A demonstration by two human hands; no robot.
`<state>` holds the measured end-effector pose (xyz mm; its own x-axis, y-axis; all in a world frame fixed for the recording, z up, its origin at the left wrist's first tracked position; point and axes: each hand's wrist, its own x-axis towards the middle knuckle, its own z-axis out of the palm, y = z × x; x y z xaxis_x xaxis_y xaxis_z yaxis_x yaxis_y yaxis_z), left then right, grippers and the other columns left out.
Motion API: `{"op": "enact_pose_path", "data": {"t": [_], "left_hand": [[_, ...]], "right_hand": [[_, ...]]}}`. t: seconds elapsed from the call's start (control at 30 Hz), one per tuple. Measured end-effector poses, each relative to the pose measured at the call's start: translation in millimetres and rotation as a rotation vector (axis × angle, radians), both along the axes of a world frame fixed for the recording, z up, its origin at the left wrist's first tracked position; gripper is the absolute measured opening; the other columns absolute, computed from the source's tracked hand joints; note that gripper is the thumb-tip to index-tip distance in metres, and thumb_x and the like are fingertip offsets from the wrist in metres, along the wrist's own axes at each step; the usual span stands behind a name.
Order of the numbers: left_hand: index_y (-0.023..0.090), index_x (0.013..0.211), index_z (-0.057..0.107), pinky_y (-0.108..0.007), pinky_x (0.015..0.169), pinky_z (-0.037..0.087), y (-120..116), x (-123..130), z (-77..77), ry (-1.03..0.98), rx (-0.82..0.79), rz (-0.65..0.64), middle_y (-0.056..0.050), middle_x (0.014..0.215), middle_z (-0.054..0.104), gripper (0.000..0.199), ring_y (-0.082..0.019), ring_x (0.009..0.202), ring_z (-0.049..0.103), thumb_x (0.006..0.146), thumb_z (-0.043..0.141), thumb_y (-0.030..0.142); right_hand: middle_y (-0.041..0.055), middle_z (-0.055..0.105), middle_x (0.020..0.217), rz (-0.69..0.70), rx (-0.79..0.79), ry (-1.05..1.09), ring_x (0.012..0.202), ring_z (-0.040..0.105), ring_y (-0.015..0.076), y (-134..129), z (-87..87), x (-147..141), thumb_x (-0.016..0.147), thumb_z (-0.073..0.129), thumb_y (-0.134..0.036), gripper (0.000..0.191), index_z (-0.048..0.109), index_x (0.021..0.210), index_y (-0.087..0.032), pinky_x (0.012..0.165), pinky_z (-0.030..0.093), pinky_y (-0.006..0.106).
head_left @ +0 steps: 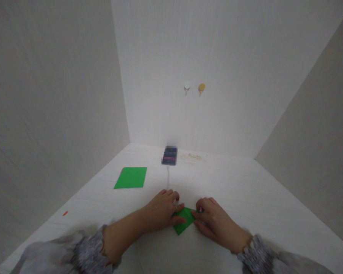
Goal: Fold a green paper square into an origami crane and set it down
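A small folded piece of green paper (183,225) lies on the white table surface between my hands. My left hand (167,211) presses on its left side, with thumb and fingers over the paper. At its right corner, my right hand (210,217) pinches the edge between thumb and fingers. Parts of the paper are hidden under the fingers, so the exact folds cannot be made out. Farther back on the left lies a flat stack or sheet of green paper (130,177), apart from both hands.
A phone-like dark device (169,155), blurred out, stands by the back wall with a white cable (168,178) running toward me. A white hook (187,86) and a yellow hook (201,88) are on that wall. An orange scrap (65,213) lies at left. Walls enclose three sides.
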<state>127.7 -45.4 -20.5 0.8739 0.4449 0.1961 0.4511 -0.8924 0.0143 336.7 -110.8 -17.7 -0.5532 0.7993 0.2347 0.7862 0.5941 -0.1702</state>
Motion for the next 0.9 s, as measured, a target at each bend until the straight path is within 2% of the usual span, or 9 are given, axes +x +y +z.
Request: {"op": "enact_pose_path", "data": {"t": [0.1, 0.23, 0.33, 0.43, 0.63, 0.7, 0.8, 0.9], "left_hand": [[0.02, 0.105, 0.055, -0.033, 0.079, 0.038, 0, 0, -2.1, -0.039, -0.034, -0.028, -0.007, 0.097, 0.051, 0.031, -0.019, 0.088, 0.047, 0.082, 0.044, 0.037], [0.018, 0.097, 0.058, -0.03, 0.079, 0.039, -1, 2, -3.6, -0.086, -0.077, -0.034, -0.006, 0.095, 0.052, 0.021, -0.017, 0.087, 0.047, 0.081, 0.045, 0.022], [0.016, 0.089, 0.059, -0.029, 0.078, 0.039, 0, 4, -4.1, -0.098, -0.094, -0.037, -0.006, 0.093, 0.052, 0.018, -0.016, 0.085, 0.048, 0.08, 0.044, 0.021], [0.016, 0.09, 0.06, -0.029, 0.078, 0.039, 2, 4, -6.0, -0.107, -0.114, -0.046, -0.006, 0.094, 0.052, 0.019, -0.016, 0.085, 0.048, 0.08, 0.045, 0.02], [0.016, 0.094, 0.061, -0.029, 0.078, 0.04, 9, 5, -11.9, -0.174, -0.25, -0.027, -0.006, 0.095, 0.052, 0.025, -0.015, 0.085, 0.049, 0.081, 0.04, 0.015], [0.017, 0.099, 0.06, -0.028, 0.081, 0.04, 11, 5, -12.5, -0.228, -0.338, -0.027, -0.007, 0.097, 0.052, 0.029, -0.015, 0.088, 0.049, 0.08, 0.039, 0.01], [0.02, 0.111, 0.052, -0.029, 0.086, 0.038, 14, 3, -10.4, -0.352, -0.485, -0.045, -0.006, 0.105, 0.051, 0.043, -0.014, 0.097, 0.048, 0.075, 0.037, 0.002], [0.02, 0.114, 0.049, -0.031, 0.09, 0.036, 14, 3, -5.8, -0.497, -0.677, -0.11, -0.007, 0.111, 0.05, 0.042, -0.016, 0.103, 0.047, 0.073, 0.05, 0.011]], "right_hand": [[0.0059, 0.052, 0.086, 0.006, 0.028, -0.026, 0.081, 0.045, 0.0198, 0, -1.3, -2, 0.078, 0.053, -0.033, 0.021, 0.061, 0.09, -0.019, 0.073, 0.035, 0.034], [0.0084, 0.055, 0.095, 0.099, 0.085, -0.077, 0.087, 0.046, 0.0231, -2, -0.7, -11, 0.072, 0.059, -0.042, 0.042, 0.053, 0.106, -0.017, 0.08, 0.033, 0.039], [0.0075, 0.057, 0.093, 0.163, 0.13, -0.126, 0.087, 0.047, 0.0222, -4, -0.3, -23, 0.077, 0.054, -0.033, 0.031, 0.053, 0.103, -0.016, 0.081, 0.033, 0.039], [0.006, 0.058, 0.083, 0.217, 0.198, -0.189, 0.08, 0.049, 0.0199, -5, -1.5, -33, 0.081, 0.047, -0.021, 0.017, 0.055, 0.095, -0.015, 0.075, 0.035, 0.036], [0.0047, 0.058, 0.072, 0.24, 0.266, -0.2, 0.069, 0.049, 0.0173, -4, -7.4, -34, 0.081, 0.042, -0.011, 0.015, 0.055, 0.077, -0.016, 0.065, 0.038, 0.032], [0.0044, 0.057, 0.07, 0.19, 0.271, -0.083, 0.067, 0.049, 0.0171, -3, -9.1, -29, 0.08, 0.043, -0.011, 0.014, 0.055, 0.077, -0.016, 0.064, 0.039, 0.032], [0.0048, 0.057, 0.072, 0.08, 0.287, 0.272, 0.067, 0.051, 0.0161, -1, -9.3, -21, 0.08, 0.044, -0.013, 0.013, 0.056, 0.082, -0.017, 0.061, 0.041, 0.029], [0.0034, 0.056, 0.069, -0.052, 0.204, 0.629, 0.064, 0.052, 0.0147, 3, -6.3, -15, 0.081, 0.044, -0.017, 0.012, 0.056, 0.079, -0.019, 0.057, 0.042, 0.025]]}}
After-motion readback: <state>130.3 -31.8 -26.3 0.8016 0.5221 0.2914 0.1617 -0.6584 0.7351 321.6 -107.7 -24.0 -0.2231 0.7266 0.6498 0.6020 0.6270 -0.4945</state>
